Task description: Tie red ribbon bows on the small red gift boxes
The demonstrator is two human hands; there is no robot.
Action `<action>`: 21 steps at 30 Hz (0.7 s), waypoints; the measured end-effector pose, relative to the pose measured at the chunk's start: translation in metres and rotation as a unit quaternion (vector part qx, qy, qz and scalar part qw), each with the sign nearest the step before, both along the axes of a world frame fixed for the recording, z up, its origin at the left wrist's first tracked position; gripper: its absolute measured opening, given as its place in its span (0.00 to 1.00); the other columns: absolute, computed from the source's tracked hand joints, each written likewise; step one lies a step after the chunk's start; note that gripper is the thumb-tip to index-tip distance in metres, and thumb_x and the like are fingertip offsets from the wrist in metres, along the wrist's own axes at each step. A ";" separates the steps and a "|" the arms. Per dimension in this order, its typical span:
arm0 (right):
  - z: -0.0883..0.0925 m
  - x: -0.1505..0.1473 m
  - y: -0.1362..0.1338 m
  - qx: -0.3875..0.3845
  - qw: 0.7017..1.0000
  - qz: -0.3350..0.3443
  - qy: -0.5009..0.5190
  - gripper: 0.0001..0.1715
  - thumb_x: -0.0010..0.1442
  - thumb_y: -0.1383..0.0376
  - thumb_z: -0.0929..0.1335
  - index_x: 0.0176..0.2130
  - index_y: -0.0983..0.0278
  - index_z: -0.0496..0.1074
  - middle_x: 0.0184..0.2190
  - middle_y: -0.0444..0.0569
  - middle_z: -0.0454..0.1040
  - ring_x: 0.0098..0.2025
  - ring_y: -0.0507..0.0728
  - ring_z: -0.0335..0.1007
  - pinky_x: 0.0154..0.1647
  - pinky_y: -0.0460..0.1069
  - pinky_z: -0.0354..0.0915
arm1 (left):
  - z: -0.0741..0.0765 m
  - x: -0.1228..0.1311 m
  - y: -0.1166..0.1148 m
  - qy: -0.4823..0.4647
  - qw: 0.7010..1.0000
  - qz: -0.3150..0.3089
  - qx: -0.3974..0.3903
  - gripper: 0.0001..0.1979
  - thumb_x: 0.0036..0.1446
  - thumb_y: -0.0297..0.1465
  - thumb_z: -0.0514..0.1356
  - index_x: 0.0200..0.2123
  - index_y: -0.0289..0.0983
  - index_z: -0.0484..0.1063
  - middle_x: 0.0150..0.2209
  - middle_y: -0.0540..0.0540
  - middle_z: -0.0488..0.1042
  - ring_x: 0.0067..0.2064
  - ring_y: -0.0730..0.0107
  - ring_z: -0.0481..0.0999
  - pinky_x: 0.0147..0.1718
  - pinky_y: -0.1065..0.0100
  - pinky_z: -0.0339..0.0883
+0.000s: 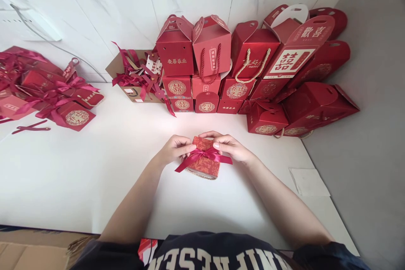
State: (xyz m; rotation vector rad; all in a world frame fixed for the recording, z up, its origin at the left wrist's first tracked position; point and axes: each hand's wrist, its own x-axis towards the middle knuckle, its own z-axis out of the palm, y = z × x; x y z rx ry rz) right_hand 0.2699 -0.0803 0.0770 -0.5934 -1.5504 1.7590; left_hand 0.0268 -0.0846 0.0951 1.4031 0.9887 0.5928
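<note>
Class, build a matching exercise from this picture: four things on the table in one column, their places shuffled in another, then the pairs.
1 small red box
2 cardboard box
3 white paper sheet
4 loose ribbon

a by the table's right edge
b held by left hand and right hand
c far left, lying flat
d at the back, full of ribbons

Pairs: 1-b, 2-d, 3-a, 4-c

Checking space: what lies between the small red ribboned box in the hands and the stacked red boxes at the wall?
Nothing: the head view shows bare white table from the ribboned box to the stacked red boxes.
</note>
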 end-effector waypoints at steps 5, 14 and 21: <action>-0.001 0.000 -0.001 0.005 1.000 -0.003 0.009 0.25 0.62 0.53 0.67 0.20 0.65 0.72 0.57 0.51 0.68 0.58 0.62 0.64 0.60 0.58 0.58 | -0.012 -0.001 0.002 -0.064 0.996 0.004 -0.067 0.21 0.53 0.42 0.63 0.17 0.34 0.64 0.15 0.54 0.63 0.17 0.81 0.60 0.18 0.74 0.54; 0.001 0.001 0.000 0.026 1.000 -0.014 -0.010 0.23 0.62 0.52 0.67 0.23 0.64 0.72 0.56 0.52 0.68 0.58 0.63 0.64 0.58 0.57 0.59 | -0.020 -0.003 0.000 -0.098 0.993 -0.004 -0.066 0.22 0.52 0.43 0.63 0.18 0.34 0.63 0.13 0.54 0.63 0.14 0.81 0.61 0.15 0.76 0.53; 0.020 0.020 -0.022 0.043 0.960 -0.169 -0.219 0.18 0.66 0.50 0.61 0.42 0.59 0.70 0.41 0.47 0.74 0.43 0.57 0.68 0.48 0.52 0.62 | -0.010 -0.002 -0.007 -0.119 0.983 -0.078 -0.112 0.18 0.55 0.42 0.62 0.23 0.33 0.67 0.13 0.49 0.71 0.11 0.72 0.68 0.10 0.75 0.56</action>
